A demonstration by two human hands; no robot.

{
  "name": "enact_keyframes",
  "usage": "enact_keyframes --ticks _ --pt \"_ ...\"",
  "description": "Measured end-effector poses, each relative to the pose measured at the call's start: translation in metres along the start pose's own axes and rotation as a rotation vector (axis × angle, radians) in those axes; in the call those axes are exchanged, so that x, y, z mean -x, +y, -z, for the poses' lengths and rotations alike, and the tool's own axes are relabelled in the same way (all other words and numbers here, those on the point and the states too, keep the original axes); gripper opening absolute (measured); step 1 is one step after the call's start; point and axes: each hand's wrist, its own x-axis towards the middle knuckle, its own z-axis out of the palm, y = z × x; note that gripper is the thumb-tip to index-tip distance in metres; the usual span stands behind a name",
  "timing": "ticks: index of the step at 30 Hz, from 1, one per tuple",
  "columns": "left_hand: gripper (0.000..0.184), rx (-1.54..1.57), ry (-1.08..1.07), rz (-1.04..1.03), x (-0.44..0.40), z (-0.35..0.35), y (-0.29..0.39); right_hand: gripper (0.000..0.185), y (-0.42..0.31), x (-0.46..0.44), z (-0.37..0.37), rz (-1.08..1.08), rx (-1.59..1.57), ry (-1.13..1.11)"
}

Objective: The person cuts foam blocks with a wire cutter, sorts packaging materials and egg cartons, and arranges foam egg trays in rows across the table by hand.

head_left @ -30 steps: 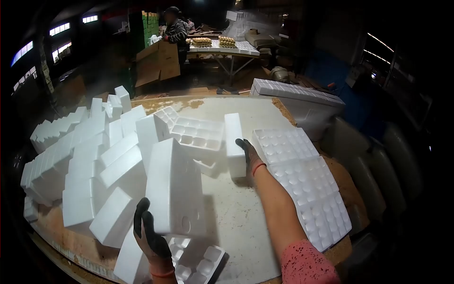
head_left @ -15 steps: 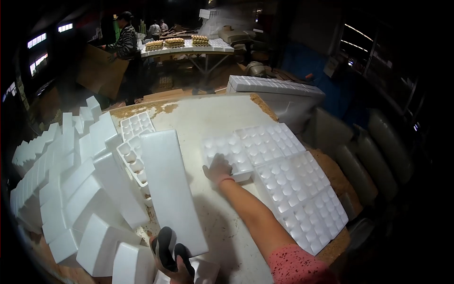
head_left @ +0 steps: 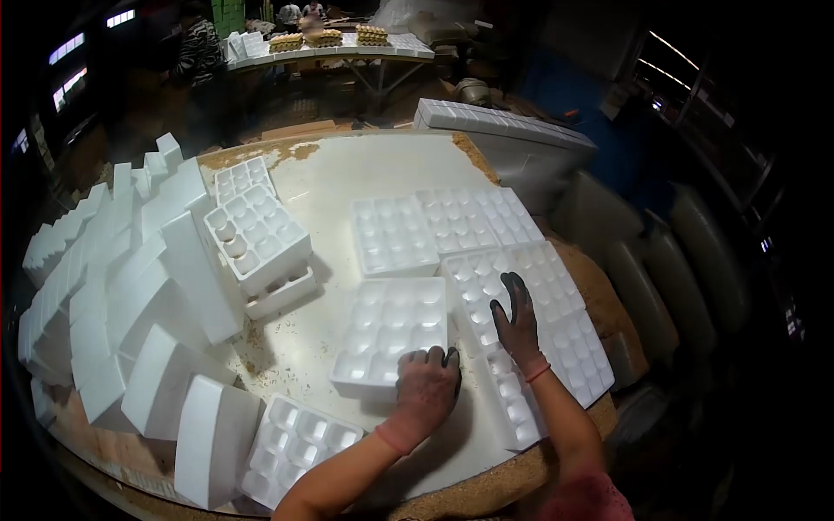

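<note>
My left hand (head_left: 424, 382) has its fingers bent over the near right edge of a white foam tray (head_left: 395, 326) with rounded pockets facing up. That tray looks slightly tilted above the table. My right hand (head_left: 519, 328), in a dark-fingered glove, lies with fingers stretched and thumb apart on a foam tray (head_left: 478, 269) in the group to the right. Behind the held tray, another pocketed tray (head_left: 393, 234) lies flat, beside the rest of the group (head_left: 543, 269).
Stacked white foam pieces (head_left: 122, 304) crowd the table's left side. Two stacked foam trays (head_left: 261, 230) stand beside them, and another tray (head_left: 300, 447) lies at the near edge. A worker (head_left: 198, 52) stands far left, by a back table with egg trays (head_left: 326, 37).
The foam tray in my left hand has gone from on edge at the left to pockets up in the middle. My right hand has moved right onto the group. The camera view has shifted.
</note>
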Motion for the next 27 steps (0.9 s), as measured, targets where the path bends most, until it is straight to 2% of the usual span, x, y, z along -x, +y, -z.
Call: enact_keyframes --ticks 3,4,6,7,8,9,11,12,13,15,16,17,18,19,20,21,22,23,24,25,27 --pt "0.035 -0.120 -0.154 0.118 -0.036 -0.074 0.017 0.050 -0.013 0.023 0.023 0.023 -0.130 -0.017" --pt "0.035 -0.137 -0.149 0.160 -0.038 -0.089 0.024 0.048 -0.014 0.027 0.024 0.015 -0.178 -0.024" --pt "0.026 0.026 0.002 0.157 -0.040 -0.109 0.033 0.046 -0.007 0.032 0.018 0.041 -0.211 -0.090" --pt "0.030 0.113 -0.019 0.180 -0.039 -0.115 0.038 0.044 -0.006 0.031 0.013 0.043 -0.208 -0.142" --pt "0.032 0.019 -0.052 0.158 -0.038 -0.126 0.040 0.034 -0.007 0.027 0.007 0.011 -0.349 -0.200" --pt "0.034 -0.076 -0.091 0.137 -0.034 -0.136 0.040 0.034 -0.012 0.019 0.001 0.037 -0.393 -0.221" --pt "0.035 0.002 -0.070 0.024 -0.014 -0.133 0.042 0.029 -0.024 0.000 -0.012 -0.060 -0.631 -0.438" --pt "0.037 0.009 -0.038 -0.030 -0.006 -0.129 0.042 0.027 -0.028 -0.008 -0.028 0.079 -0.593 -0.489" --pt "0.037 -0.016 -0.043 -0.015 0.003 -0.118 0.038 0.027 -0.016 -0.008 -0.053 0.090 -0.621 -0.491" --pt "0.039 -0.017 -0.347 -0.136 0.014 -0.091 0.038 0.026 0.015 -0.007 -0.102 0.480 0.112 -0.866" --pt "0.039 -0.030 -0.340 -0.139 0.013 -0.061 0.033 0.025 0.003 -0.015 -0.100 0.421 0.213 -0.857" --pt "0.040 0.090 -0.504 -0.007 0.011 -0.018 0.022 0.025 -0.019 -0.026 -0.093 0.426 0.217 -0.844" --pt "0.041 0.212 -0.666 0.129 0.013 0.013 0.003 0.026 -0.048 -0.040 -0.086 0.403 0.185 -0.656" --pt "0.047 0.178 -0.384 0.186 0.021 0.017 -0.034 0.027 -0.078 -0.052 -0.090 0.368 0.151 -0.470" --pt "0.055 0.182 -0.108 0.344 0.026 0.004 -0.081 0.031 -0.107 -0.068 -0.103 0.415 0.038 -0.376" --pt "0.064 0.127 0.023 0.556 0.020 0.011 -0.118 0.036 -0.136 -0.086 -0.118 0.461 -0.069 -0.284" --pt "0.073 0.135 -0.114 0.748 0.010 0.040 -0.144 0.042 -0.161 -0.104 -0.142 0.536 -0.035 -0.262" --pt "0.081 0.176 -0.257 0.813 0.007 0.048 -0.175 0.048 -0.180 -0.117 -0.172 0.615 0.005 -0.234" --pt "0.085 0.188 -0.345 0.850 0.005 0.061 -0.194 0.047 -0.194 -0.123 -0.207 0.649 0.081 -0.182" --pt "0.085 0.185 -0.347 0.825 0.005 0.060 -0.212 0.045 -0.202 -0.130 -0.245 0.682 0.157 -0.132" --pt "0.083 -0.060 -0.456 0.878 0.010 0.041 -0.255 0.041 -0.205 -0.123 -0.315 0.618 0.331 -0.229"
